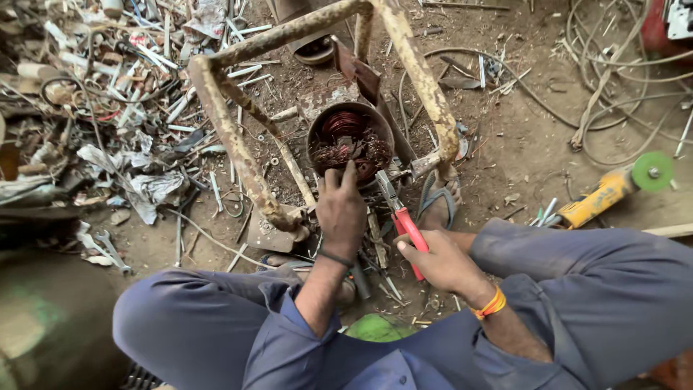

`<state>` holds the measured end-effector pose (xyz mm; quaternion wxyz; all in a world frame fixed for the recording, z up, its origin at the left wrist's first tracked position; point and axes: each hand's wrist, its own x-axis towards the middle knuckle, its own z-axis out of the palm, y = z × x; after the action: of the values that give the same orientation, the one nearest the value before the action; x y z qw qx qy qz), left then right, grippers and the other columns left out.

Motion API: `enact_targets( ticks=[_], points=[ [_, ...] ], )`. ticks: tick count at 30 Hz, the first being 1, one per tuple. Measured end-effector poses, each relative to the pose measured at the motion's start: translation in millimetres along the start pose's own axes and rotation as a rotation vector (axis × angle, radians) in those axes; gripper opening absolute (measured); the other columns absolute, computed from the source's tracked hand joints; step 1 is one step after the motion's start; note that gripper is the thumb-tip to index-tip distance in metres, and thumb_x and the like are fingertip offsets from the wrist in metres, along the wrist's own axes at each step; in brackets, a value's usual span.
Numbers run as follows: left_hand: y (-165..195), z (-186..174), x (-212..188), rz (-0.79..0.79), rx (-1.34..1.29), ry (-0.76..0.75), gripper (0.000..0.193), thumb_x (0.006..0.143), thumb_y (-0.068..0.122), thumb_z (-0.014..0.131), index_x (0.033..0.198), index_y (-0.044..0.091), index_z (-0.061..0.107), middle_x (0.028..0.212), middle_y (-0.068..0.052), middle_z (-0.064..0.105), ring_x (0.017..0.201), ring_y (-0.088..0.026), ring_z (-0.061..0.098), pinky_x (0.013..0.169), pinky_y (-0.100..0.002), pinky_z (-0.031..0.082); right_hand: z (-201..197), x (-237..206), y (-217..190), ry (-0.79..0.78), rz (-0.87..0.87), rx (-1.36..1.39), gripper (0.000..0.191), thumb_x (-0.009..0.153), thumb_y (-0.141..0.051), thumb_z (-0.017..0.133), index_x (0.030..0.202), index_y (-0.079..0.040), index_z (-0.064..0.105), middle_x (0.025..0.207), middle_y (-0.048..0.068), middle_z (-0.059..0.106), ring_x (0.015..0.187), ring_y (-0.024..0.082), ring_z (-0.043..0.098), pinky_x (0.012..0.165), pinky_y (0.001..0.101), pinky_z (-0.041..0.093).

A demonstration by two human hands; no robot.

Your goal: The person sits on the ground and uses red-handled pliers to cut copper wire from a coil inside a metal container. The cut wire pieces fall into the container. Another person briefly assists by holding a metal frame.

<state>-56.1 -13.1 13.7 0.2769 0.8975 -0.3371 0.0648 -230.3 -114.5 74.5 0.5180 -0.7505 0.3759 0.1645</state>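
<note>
Left hand (341,209) pinches copper windings (351,139) mostly still packed in the motor housing (321,123), while right hand (440,263) clasps red-handled pliers (404,220).

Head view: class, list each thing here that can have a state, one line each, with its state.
Left hand: gripping the motor stator's rim.
Right hand: closed on red-handled pliers.
Red-handled pliers: held, tip toward the stator.
Motor stator: open-topped, copper windings exposed.
Rusty metal frame: standing over the stator.
Angle grinder: lying on the ground, unheld.

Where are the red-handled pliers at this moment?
In the head view, just right of centre: the red-handled pliers are gripped by the right hand, tips pointing toward the motor housing.
</note>
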Motion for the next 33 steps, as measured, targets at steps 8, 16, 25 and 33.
enact_targets(
  ticks=[8,16,25,33],
  points=[
    [12,-11,-24,0.036,0.194,-0.149,0.059,0.078,0.001,0.063,0.136,0.002,0.065,0.111,-0.018,0.061,0.101,-0.035,0.057,0.081,-0.045,0.048,4,2,-2,-0.047,0.014,0.019,0.038,0.093,-0.036,0.065,0.112,-0.005,0.074,0.067,0.001,0.066,0.065,0.011,0.062,0.061,0.0339,0.052],
    [14,-12,-9,-0.158,-0.102,-0.073,0.043,0.086,0.010,0.066,0.129,0.004,0.066,0.107,-0.022,0.063,0.095,-0.038,0.061,0.078,-0.047,0.050,0,28,20,-0.148,-0.079,0.007,0.034,0.098,-0.035,0.064,0.090,-0.002,0.068,0.070,0.000,0.061,0.069,0.011,0.057,0.062,0.0329,0.051],
    [6,-3,-14,-0.149,0.069,-0.255,0.058,0.083,0.015,0.065,0.141,0.011,0.061,0.072,-0.008,0.070,0.064,-0.030,0.070,0.053,-0.045,0.053,-10,52,-34,-0.184,0.120,-0.020,0.030,0.097,-0.030,0.065,0.099,0.000,0.068,0.084,0.007,0.068,0.076,0.019,0.065,0.065,0.0395,0.057],
    [3,-8,-13,-0.191,-0.038,-0.318,0.068,0.080,0.025,0.067,0.144,0.009,0.052,0.075,-0.008,0.071,0.070,-0.031,0.071,0.060,-0.053,0.053,-12,68,-91,-0.174,0.376,0.136,0.034,0.098,-0.029,0.057,0.111,-0.003,0.074,0.098,0.007,0.073,0.085,0.022,0.069,0.070,0.0404,0.058]
  ],
)
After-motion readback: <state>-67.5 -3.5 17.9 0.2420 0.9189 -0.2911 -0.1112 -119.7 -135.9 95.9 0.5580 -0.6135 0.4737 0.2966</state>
